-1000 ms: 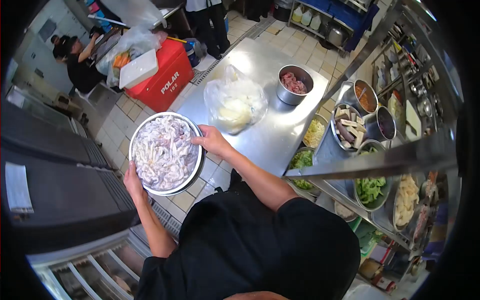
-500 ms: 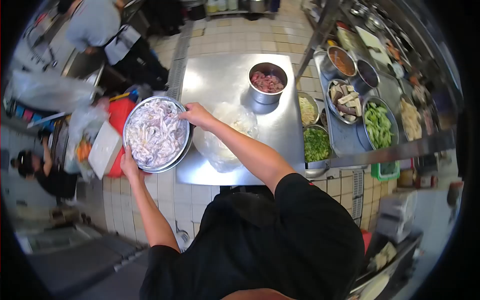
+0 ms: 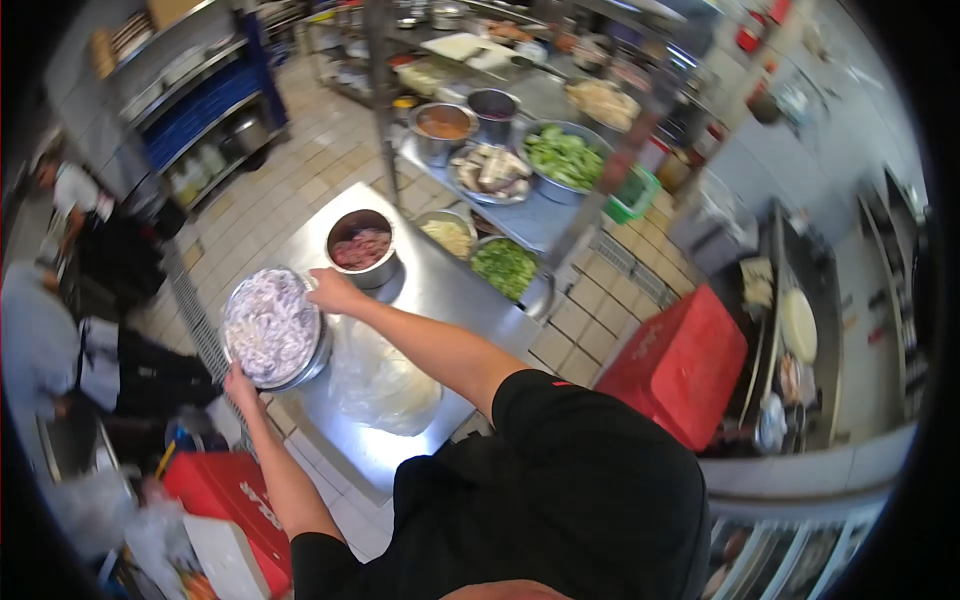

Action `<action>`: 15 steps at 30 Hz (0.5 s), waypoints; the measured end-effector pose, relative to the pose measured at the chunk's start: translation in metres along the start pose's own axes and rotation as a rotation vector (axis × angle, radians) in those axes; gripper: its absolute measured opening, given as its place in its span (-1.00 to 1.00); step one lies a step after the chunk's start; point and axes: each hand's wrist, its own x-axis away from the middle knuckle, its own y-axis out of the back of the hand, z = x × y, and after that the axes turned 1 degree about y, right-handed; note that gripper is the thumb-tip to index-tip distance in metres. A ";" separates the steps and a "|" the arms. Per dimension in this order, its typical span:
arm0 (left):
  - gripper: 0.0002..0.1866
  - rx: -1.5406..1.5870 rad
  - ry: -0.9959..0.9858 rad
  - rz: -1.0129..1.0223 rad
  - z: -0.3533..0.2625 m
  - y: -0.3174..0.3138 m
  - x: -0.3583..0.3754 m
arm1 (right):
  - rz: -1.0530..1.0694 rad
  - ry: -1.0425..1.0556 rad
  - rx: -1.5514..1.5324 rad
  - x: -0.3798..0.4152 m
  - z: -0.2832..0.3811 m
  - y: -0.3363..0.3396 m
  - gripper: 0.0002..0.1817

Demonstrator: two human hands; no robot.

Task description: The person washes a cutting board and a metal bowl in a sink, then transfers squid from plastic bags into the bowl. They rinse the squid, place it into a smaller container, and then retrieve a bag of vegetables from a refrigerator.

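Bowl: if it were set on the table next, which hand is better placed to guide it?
Probably the right. The right hand holds the rim of the bowl on the side towards the table; the left hand holds the side farther from it.

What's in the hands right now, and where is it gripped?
A metal bowl of pale, wet-looking strips, gripped by its rim: left hand on the near side, right hand opposite.
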 end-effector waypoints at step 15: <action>-0.65 -0.442 -0.591 -0.269 -0.098 0.008 0.154 | 0.039 -0.560 -0.589 0.319 -0.162 0.288 -0.63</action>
